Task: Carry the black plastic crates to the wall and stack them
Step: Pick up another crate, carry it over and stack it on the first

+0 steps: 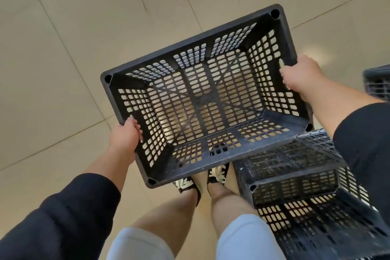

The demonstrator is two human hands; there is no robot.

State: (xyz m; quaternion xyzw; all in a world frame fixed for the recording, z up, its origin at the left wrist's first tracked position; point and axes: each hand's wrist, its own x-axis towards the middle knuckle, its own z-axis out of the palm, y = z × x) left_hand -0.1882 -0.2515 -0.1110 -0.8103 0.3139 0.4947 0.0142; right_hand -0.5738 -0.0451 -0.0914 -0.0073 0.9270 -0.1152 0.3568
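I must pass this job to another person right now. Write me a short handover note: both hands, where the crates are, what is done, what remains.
Left hand: grips the near-left rim of the carried crate.
Right hand: grips the crate's right rim.
The carried crate is empty, held above the tiled floor, open side up.
More black crates sit low at the right by the person's legs; another crate shows at the right edge.
Done: one crate picked up.
Left: carry it to the wall, which is not in view, stack it, then fetch the others.
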